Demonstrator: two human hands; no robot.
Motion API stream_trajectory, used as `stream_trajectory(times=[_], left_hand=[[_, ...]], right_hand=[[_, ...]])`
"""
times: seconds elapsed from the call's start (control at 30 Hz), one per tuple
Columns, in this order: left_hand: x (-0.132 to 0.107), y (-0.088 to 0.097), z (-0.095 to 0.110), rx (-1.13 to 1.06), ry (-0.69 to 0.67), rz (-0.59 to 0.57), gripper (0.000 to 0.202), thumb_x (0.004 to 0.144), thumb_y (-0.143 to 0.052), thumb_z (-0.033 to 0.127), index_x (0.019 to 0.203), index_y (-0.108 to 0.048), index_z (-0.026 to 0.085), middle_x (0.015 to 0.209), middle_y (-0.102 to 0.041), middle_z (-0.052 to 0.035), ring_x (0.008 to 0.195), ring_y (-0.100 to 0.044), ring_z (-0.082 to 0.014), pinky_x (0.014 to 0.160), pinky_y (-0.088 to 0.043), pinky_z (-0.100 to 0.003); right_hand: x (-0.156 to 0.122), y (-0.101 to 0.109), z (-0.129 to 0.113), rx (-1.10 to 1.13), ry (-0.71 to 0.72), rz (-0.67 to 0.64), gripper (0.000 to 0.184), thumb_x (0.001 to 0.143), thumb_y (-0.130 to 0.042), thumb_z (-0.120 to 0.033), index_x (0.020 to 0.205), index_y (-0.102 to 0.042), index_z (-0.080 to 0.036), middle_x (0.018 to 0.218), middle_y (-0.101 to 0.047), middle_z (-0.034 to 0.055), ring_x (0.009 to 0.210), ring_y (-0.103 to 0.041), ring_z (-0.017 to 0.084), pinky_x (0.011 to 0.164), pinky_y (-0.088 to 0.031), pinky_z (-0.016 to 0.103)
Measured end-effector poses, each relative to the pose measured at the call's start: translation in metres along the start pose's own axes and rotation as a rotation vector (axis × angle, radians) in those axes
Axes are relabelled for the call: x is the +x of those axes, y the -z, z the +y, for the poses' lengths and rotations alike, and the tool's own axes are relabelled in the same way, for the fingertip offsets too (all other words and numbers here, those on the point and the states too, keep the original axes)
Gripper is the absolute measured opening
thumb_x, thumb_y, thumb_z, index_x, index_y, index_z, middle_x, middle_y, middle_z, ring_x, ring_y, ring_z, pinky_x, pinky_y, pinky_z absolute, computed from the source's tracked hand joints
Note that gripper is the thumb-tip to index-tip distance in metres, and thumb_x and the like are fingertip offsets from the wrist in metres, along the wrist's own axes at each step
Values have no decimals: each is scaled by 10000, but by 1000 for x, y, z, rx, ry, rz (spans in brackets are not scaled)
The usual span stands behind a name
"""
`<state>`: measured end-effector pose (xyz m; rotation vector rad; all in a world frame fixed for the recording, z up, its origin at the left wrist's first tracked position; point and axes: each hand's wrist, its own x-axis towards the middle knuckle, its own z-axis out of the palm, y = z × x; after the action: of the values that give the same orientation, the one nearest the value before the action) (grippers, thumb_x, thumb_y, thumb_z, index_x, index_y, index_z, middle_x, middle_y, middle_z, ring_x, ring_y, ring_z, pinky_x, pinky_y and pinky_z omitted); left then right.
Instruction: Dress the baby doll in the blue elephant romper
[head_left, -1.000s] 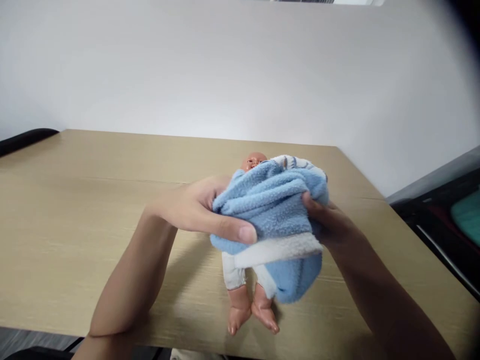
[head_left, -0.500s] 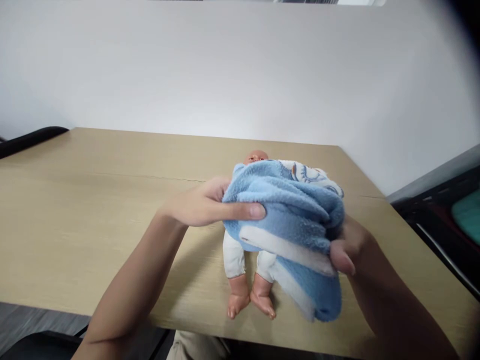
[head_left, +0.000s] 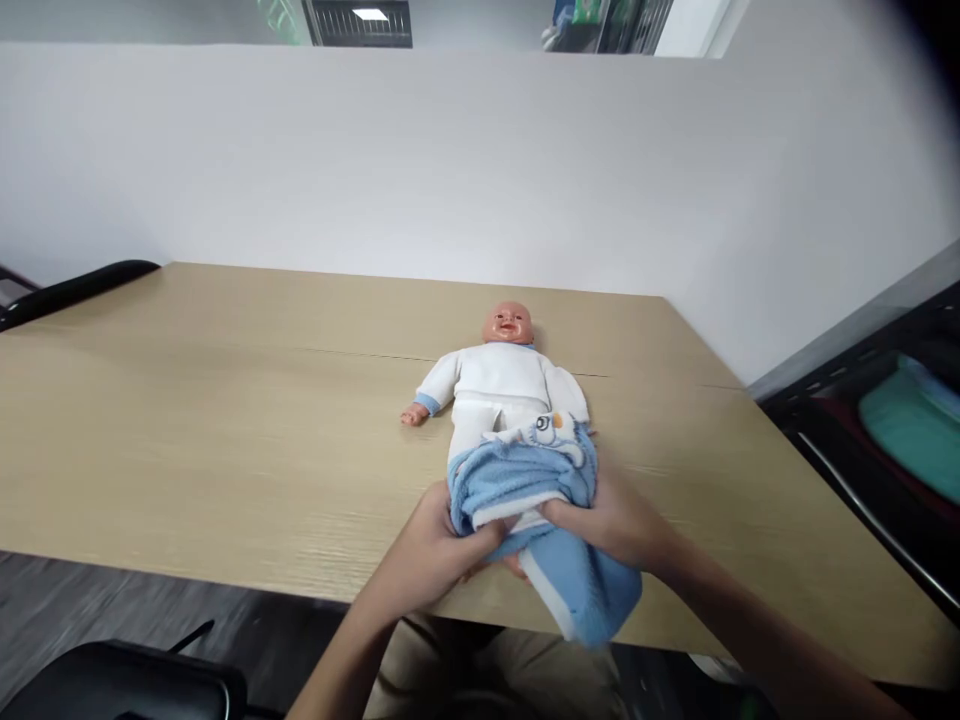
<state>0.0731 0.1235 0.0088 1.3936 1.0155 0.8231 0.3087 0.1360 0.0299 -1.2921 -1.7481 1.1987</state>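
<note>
A baby doll (head_left: pixel 499 375) in a white top and white trousers lies face up on the table, its head toward the wall. Over its lower legs sits a bunched blue fleece garment (head_left: pixel 525 475) with white trim and a cartoon patch. My left hand (head_left: pixel 450 545) grips the garment's left edge, thumb on the white trim. Opposite it, my right hand (head_left: pixel 611 515) pinches the trim on the right side. One blue part of the garment hangs toward the table's near edge. The doll's feet are mostly hidden beneath cloth and fingers.
The wooden table (head_left: pixel 225 430) meets a white wall (head_left: pixel 375 170) at the back. A black chair (head_left: pixel 127 685) stands at the lower left. On the right, a dark rack (head_left: pixel 832 450) holds a teal item (head_left: pixel 911 420).
Both hands have brought the blue garment down and nearer to me, from in front of the doll's torso to its lower legs. The doll's face and white top now show.
</note>
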Motion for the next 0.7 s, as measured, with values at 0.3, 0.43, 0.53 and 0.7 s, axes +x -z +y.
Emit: stream_trajectory(times=[0.3,0.43,0.53,0.7], left_hand=[[-7,-3,-45,124,38,185,398,1010,-656,527,1227,-738,204,1315,-786,-91,1245,-712,-320,1086,-554,-435],[5,2,-53,134,40,189,399,1014,-632,532,1199,-737,194,1261,-796,-94,1203,-712,-329,1088,-539,-453],[18,4,-55,155,33,190,391,1011,-626,514,1196,-731,187,1218,-801,-98,1153,-723,-324,1065,-546,-455],[40,4,-56,181,0,261,337,997,-631,452,1189,-717,188,1232,-793,-99,1165,-721,-324,1029,-535,-437]], right_hand=[[8,-32,26,-322,-99,113,158,822,-687,-281,710,-594,-222,711,-717,18,686,-658,205,614,-469,301],[21,-35,34,-401,-54,113,285,813,-679,-292,625,-472,-238,607,-621,-14,588,-548,161,570,-375,296],[30,-35,39,-387,-45,137,223,812,-677,-277,663,-517,-231,666,-673,3,640,-598,176,601,-411,294],[46,-22,42,-360,-118,135,169,848,-687,-315,736,-610,-214,746,-738,41,735,-684,226,678,-496,319]])
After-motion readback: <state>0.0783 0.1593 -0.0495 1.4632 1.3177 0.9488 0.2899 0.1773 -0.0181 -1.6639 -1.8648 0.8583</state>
